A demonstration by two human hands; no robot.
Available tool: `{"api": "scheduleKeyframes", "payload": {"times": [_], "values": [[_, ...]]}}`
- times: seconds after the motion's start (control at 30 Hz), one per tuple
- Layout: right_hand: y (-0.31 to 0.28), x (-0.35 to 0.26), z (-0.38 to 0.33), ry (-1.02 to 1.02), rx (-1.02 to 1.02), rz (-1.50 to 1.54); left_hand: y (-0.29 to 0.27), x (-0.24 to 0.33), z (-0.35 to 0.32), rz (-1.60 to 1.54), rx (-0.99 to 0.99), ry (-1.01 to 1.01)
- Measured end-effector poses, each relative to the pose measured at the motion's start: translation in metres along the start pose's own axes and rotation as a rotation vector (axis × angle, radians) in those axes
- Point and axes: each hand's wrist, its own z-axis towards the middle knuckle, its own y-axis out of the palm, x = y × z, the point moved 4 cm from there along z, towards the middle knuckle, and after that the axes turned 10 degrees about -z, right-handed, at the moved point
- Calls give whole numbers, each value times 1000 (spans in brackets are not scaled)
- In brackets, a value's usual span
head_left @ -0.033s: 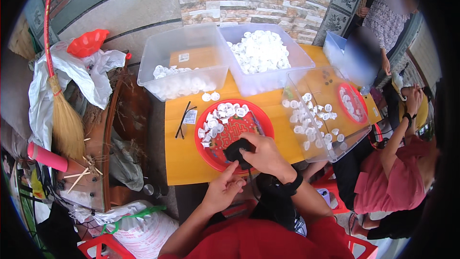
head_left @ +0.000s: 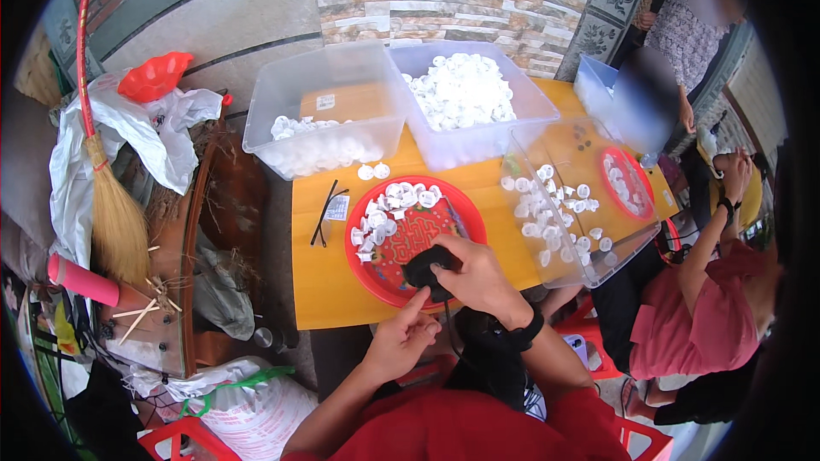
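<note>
White pieces [head_left: 373, 226] crowd the far left of the red tray [head_left: 475, 215]; glasses [head_left: 325, 213] lie left, clear bins [head_left: 461, 143] stand behind. Over the near rim, the right hand [head_left: 487, 282] clamps a black device [head_left: 418, 271], cord [head_left: 448, 318] trailing nearward, long axis unclear. The left hand [head_left: 400, 346], index finger extended, holds nothing visible.

A stone-patterned wall [head_left: 453, 0] stands behind a yellow table [head_left: 318, 303].
</note>
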Motion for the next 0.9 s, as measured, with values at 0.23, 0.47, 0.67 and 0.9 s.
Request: {"api": "scheduleKeyframes", "payload": {"times": [0.23,0.47,0.67,0.9], "values": [[-18,-15,-44,-144,126,-146,34,17,13,211,-52,-106],[5,-30,-69,-56,-51,-493,23,6,22,-599,301,-325],[6,-48,-59,-141,55,-459,19,20,35,-893,595,-84],[8,-49,-61,-194,101,-365,12,-7,38,-581,235,231]]}}
